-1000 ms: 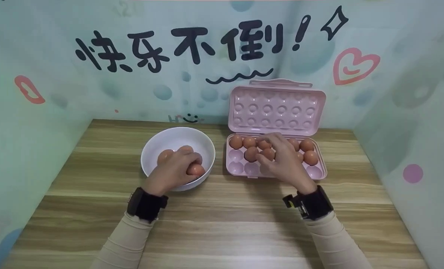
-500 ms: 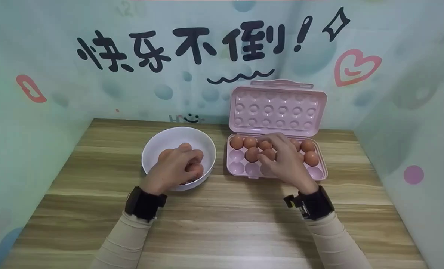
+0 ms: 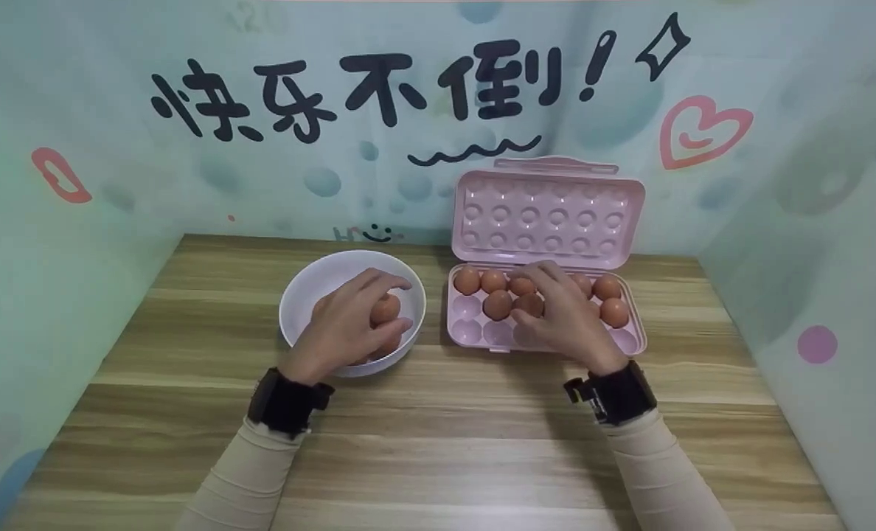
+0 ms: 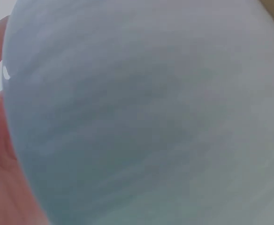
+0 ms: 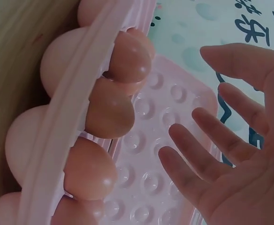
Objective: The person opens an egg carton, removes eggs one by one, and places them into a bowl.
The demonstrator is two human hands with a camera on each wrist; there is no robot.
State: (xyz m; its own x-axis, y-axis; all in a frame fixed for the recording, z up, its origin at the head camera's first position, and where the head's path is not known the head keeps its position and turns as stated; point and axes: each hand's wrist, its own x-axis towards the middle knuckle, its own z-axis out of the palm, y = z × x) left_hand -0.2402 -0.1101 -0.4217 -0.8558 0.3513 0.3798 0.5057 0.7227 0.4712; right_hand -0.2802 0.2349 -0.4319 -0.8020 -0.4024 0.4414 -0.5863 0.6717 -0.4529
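In the head view, my left hand (image 3: 342, 328) reaches into the white bowl (image 3: 301, 287), fingers spread around a brown egg (image 3: 385, 308). Its thumb and index finger stand apart, without a visible grip on that egg. Other eggs in the bowl are partly hidden. The left wrist view shows mostly the bowl's outside (image 4: 151, 117). Over the pink egg carton (image 3: 467, 332) hovers my right hand (image 3: 567, 321), fingers loosely extended. In the right wrist view its palm and fingers (image 5: 221, 136) hold nothing, apart from the eggs (image 5: 90, 168) seated in the carton.
The carton's dimpled lid (image 3: 548, 217) stands raised against the printed backdrop (image 3: 379, 184). Eggs fill the back row where visible and part of the middle row; several front cups are bare. Bowl and carton sit side by side on a wood-grain table (image 3: 438, 442).
My left hand's fingers have spread wider and moved slightly forward and right over the eggs in the bowl. My right hand has barely moved above the carton.
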